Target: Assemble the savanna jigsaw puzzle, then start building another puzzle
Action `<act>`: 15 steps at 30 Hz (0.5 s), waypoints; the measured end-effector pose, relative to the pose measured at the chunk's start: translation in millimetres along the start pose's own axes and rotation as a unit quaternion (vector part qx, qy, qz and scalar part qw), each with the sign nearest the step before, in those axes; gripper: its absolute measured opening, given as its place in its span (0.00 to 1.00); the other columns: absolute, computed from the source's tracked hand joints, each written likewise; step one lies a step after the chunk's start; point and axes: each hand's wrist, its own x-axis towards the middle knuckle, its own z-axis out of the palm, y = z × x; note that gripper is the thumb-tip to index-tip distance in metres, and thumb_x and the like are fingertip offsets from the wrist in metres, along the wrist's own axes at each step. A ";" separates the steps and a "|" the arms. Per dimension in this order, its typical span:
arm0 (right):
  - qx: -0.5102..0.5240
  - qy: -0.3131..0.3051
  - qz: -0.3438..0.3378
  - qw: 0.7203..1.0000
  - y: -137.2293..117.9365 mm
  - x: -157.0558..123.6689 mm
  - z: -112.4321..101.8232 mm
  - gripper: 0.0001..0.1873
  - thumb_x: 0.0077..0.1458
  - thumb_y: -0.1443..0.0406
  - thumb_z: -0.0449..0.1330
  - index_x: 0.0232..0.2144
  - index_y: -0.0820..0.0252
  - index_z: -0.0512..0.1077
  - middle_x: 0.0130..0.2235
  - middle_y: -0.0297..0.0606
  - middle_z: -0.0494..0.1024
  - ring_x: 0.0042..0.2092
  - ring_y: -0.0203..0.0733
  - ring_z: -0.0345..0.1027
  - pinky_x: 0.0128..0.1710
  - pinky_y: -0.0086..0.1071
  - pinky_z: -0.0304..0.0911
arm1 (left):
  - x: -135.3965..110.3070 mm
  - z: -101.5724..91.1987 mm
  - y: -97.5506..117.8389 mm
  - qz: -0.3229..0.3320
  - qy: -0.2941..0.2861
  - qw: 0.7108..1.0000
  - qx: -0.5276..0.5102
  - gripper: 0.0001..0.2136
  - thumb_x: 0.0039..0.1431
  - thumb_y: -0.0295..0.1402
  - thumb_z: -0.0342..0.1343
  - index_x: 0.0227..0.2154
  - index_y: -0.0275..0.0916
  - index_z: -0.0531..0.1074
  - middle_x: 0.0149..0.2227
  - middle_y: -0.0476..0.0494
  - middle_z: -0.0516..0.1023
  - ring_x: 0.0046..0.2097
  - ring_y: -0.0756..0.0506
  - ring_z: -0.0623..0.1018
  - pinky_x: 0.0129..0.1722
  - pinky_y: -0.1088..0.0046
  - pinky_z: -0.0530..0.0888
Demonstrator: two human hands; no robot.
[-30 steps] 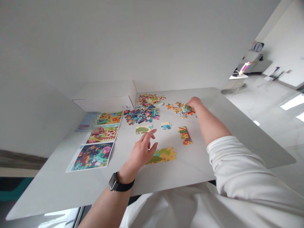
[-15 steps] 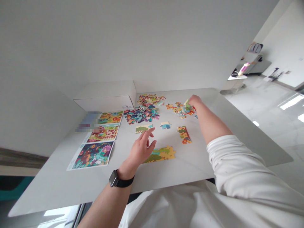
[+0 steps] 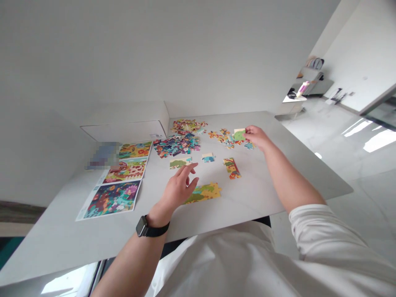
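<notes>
Between the fingertips of my right hand (image 3: 256, 137) is a green puzzle piece (image 3: 239, 134) with a pale edge, raised over a small pile of orange and blue pieces (image 3: 225, 138). My left hand (image 3: 180, 185) hovers with fingers apart, holding nothing. Under it and to its right lies a joined yellow-green section (image 3: 207, 193), partly covered by the hand. Just beyond its fingers sits a pale piece with a green bush (image 3: 177, 163). A blue piece (image 3: 208, 157) and a joined strip with a red tree (image 3: 232, 168) lie further right.
Picture sheets (image 3: 114, 199) lie at the left, beside a blurred flat item (image 3: 103, 156). A white box (image 3: 123, 128) stands against the wall. Two more piles, dark blue pieces (image 3: 177, 145) and red-yellow pieces (image 3: 188, 126), are at the back of the white table (image 3: 173, 231).
My right hand has lifted the green piece and turned it so its face shows more fully. The whole view has shifted; my left hand keeps its pose over the table.
</notes>
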 end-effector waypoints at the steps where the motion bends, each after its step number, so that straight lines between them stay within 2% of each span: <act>1: 0.030 -0.013 -0.010 0.999 1.5 -11.5 4.1 0.14 0.52 0.68 0.74 0.39 0.58 0.75 0.34 0.33 0.79 0.34 0.37 0.73 0.37 0.31 0.73 | 0.7 0.6 -0.6 0.001 0.000 1.000 -0.001 0.22 0.72 0.35 0.57 0.67 0.46 0.69 0.50 0.45 0.81 0.30 0.51 0.75 0.37 0.70 0.76; 5: 0.097 -0.045 -0.042 0.993 13.1 -47.0 28.5 0.22 0.49 0.64 0.74 0.47 0.54 0.76 0.34 0.29 0.75 0.35 0.38 0.73 0.36 0.31 0.73 | 3.6 3.3 -7.5 0.002 -0.004 1.000 -0.004 0.15 0.72 0.35 0.57 0.57 0.43 0.77 0.47 0.44 0.81 0.31 0.51 0.76 0.37 0.70 0.77; 9: 0.093 -0.070 -0.049 0.992 27.5 -58.8 49.7 0.21 0.48 0.61 0.73 0.46 0.54 0.78 0.35 0.30 0.75 0.35 0.39 0.72 0.35 0.32 0.72 | 4.7 5.5 -16.7 0.001 -0.001 1.000 -0.001 0.10 0.72 0.36 0.58 0.49 0.43 0.81 0.45 0.43 0.82 0.34 0.48 0.79 0.39 0.68 0.79; 11: 0.088 -0.077 -0.051 0.992 32.9 -57.6 54.3 0.21 0.48 0.60 0.72 0.46 0.54 0.78 0.35 0.30 0.75 0.35 0.40 0.72 0.36 0.33 0.71 | 6.5 5.9 -17.4 0.003 0.005 1.000 0.001 0.10 0.73 0.36 0.57 0.48 0.43 0.81 0.46 0.42 0.83 0.39 0.45 0.81 0.43 0.66 0.80; 15: 0.066 -0.081 -0.068 0.992 41.2 -51.4 56.0 0.21 0.49 0.60 0.71 0.46 0.54 0.79 0.34 0.30 0.76 0.36 0.42 0.72 0.39 0.35 0.70 | 21.5 4.5 -8.4 0.042 0.004 0.999 0.031 0.10 0.73 0.37 0.58 0.50 0.44 0.82 0.49 0.39 0.84 0.54 0.39 0.83 0.58 0.56 0.79</act>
